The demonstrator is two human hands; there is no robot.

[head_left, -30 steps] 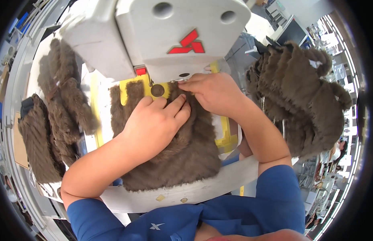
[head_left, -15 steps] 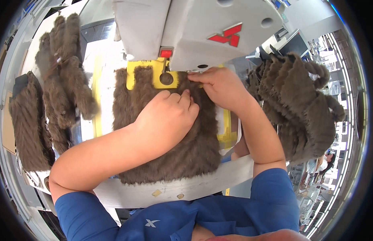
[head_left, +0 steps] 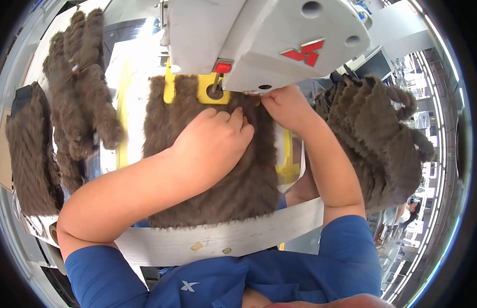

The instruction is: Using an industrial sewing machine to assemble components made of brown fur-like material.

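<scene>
A brown fur panel [head_left: 212, 197] lies fluffy side up under the head of a white sewing-type machine [head_left: 269, 46]. My left hand [head_left: 215, 136] rests on its middle, fingers curled and pressed into the pile. At the panel's far right corner, my right hand [head_left: 288, 109] is closed, thumb and index finger together at the edge; the fingertips are partly hidden by the machine head. A yellow plate with cut-outs [head_left: 205, 91] lies over the far edge, and a metal rod [head_left: 217, 82] comes down into its round opening.
Several brown fur pieces [head_left: 76, 87] hang or lie at the left, beside a folded fur piece [head_left: 30, 149]. A thick stack of brown fur pieces [head_left: 377, 128] stands at the right. The white table edge [head_left: 223, 241] runs in front of me. Another person [head_left: 405, 213] is far off at the right.
The fur panel has slid slightly away from me, further under the yellow plate. My right hand's stretched index finger has drawn in and the hand has closed at the corner. My left hand stays nearly in place.
</scene>
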